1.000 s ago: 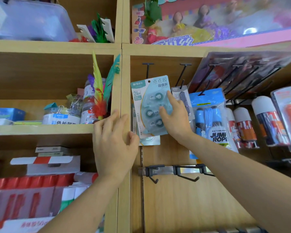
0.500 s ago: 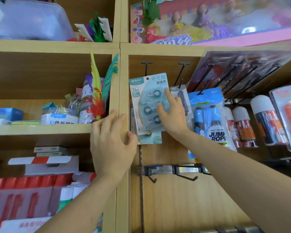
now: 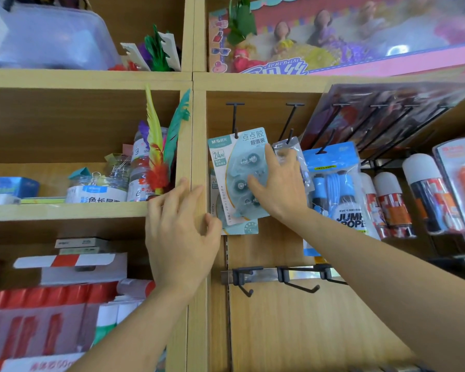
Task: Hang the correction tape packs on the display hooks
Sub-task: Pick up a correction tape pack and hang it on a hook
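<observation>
A light blue correction tape pack [image 3: 232, 167] hangs at the shelf's back panel, with the tip of a black display hook [image 3: 235, 118] poking through its top hole. My right hand [image 3: 279, 183] lies flat over the pack's right half, fingers spread and the thumb on its clear blister. A second pack of the same kind [image 3: 240, 228] peeks out behind and below it. My left hand [image 3: 180, 232] rests on the wooden upright [image 3: 199, 146] left of the packs and holds nothing.
A small clear pack [image 3: 290, 149] and a blue jump rope pack [image 3: 336, 189] hang just right of my right hand, with glue sticks [image 3: 392, 202] further right. Lower down, a metal rail [image 3: 266, 273] carries bare black hooks. Jars and feathers [image 3: 156, 154] fill the left shelf.
The pack has gone back onto the hook, whose tip now shows through its hole. My right hand slid a little to the right on it. My left hand has barely moved.
</observation>
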